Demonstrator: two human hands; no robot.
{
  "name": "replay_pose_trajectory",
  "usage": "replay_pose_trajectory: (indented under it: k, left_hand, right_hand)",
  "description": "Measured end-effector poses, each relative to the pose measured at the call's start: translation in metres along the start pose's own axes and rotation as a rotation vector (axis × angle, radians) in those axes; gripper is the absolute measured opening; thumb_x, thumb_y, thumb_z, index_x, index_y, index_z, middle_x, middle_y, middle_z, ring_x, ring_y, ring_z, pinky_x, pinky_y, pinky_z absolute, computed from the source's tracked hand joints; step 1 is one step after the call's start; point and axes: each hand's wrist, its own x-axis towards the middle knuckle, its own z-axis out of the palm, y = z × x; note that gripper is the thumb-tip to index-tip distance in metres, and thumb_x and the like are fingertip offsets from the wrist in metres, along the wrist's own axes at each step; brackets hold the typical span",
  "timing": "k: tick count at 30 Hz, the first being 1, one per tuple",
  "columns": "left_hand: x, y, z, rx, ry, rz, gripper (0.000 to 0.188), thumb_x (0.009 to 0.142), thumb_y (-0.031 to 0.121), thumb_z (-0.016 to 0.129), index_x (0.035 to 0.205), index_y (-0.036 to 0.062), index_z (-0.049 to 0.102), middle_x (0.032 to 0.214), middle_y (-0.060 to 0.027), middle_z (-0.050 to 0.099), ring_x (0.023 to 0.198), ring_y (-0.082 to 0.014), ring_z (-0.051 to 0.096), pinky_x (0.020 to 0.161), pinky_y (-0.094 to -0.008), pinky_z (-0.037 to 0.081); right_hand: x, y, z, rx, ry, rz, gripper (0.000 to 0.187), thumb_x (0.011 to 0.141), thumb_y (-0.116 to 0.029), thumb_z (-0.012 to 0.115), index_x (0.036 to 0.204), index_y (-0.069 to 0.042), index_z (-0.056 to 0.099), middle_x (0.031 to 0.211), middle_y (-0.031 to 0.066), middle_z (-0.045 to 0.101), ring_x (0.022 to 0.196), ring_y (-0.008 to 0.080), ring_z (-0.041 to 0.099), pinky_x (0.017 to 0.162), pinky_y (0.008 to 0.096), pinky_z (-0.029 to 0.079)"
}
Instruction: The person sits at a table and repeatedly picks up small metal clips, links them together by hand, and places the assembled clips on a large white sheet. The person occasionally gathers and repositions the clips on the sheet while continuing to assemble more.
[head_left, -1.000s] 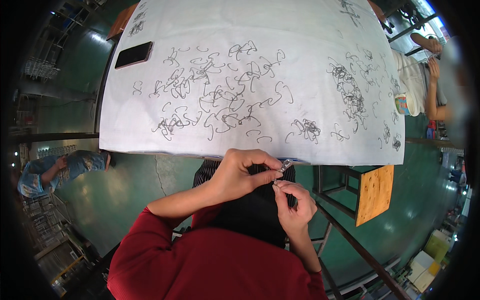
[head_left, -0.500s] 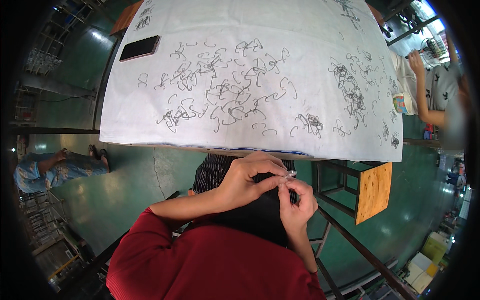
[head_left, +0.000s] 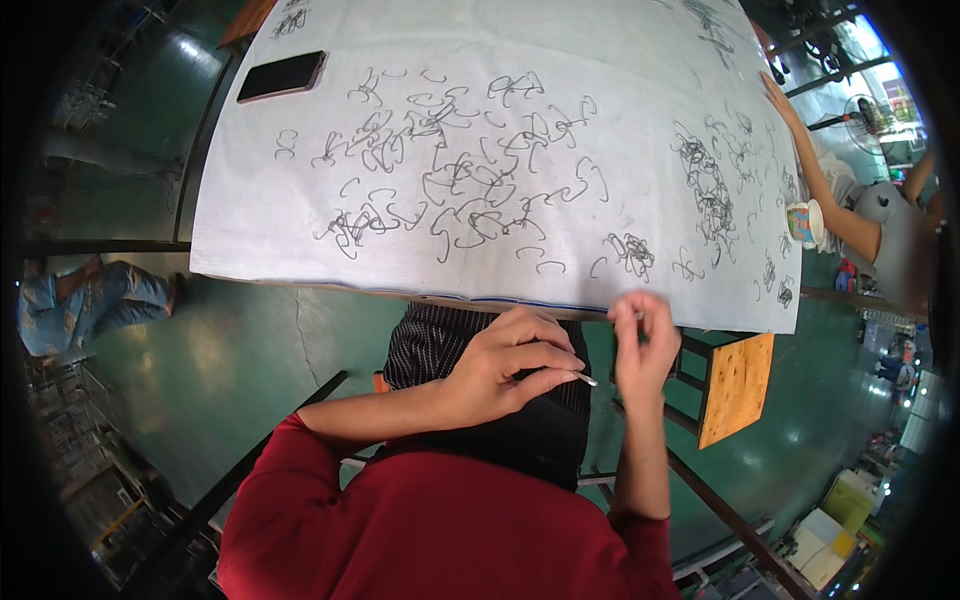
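Observation:
My left hand (head_left: pixel 515 365) is above my lap, just off the table's near edge. Its thumb and fingers pinch a small, thin, pale shiny piece (head_left: pixel 588 379), whose tip sticks out to the right; its exact kind is too small to tell. Slightly blurred, my right hand (head_left: pixel 647 335) is raised at the table edge, apart from the left. Thumb and forefinger are pressed together there, and what they hold, if anything, I cannot make out. The nearest pile of curved dark wire hooks (head_left: pixel 632 254) lies just beyond my right hand.
More wire hooks (head_left: pixel 470 182) are scattered over the white-covered table (head_left: pixel 270 210), with a dense heap (head_left: pixel 712 200) at the right. A phone (head_left: pixel 282 78) lies far left. A paper cup (head_left: pixel 804 224) and another person's arm (head_left: pixel 815 170) are at the right edge. A wooden stool (head_left: pixel 738 390) stands right.
My hands were together over the small piece. The right hand has parted from the left and moved up and right to the table edge. The other person's arm now reaches onto the table.

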Motion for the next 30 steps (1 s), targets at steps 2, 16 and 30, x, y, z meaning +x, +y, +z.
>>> replay_pose_trajectory:
  k: [2,16,30]
  left_hand:
    - [-0.003,-0.004,0.002,-0.004,-0.014,0.047,0.018,0.076,0.005,0.076,0.094,0.0078,0.073,0.098,-0.0041,0.063,0.096,-0.0237,0.059,0.084,-0.0353,0.049]
    - [-0.013,-0.024,0.001,0.07,-0.017,0.059,0.012,0.079,0.013,0.072,0.091,0.0113,0.07,0.096,-0.0003,0.062,0.091,-0.0207,0.058,0.08,-0.0355,0.046]
    - [-0.016,-0.028,-0.002,0.067,0.018,0.063,0.012,0.078,0.014,0.074,0.089,0.0117,0.071,0.094,0.0003,0.061,0.09,-0.0198,0.058,0.081,-0.0339,0.045]
  right_hand:
    - [0.041,-0.001,0.004,-0.065,-0.063,0.005,0.01,0.09,-0.01,0.062,0.092,0.0,0.062,0.081,0.0083,0.066,0.068,0.0161,0.063,0.062,0.0282,0.049]
    - [0.203,0.01,0.117,-0.428,-0.614,-0.177,0.005,0.082,-0.012,0.067,0.086,-0.008,0.069,0.091,0.0067,0.066,0.084,0.0254,0.063,0.074,0.0376,0.05]
    - [0.189,0.013,0.122,-0.32,-0.784,0.002,0.009,0.088,-0.009,0.062,0.092,-0.001,0.06,0.086,0.0105,0.062,0.075,0.022,0.062,0.07,0.036,0.052]
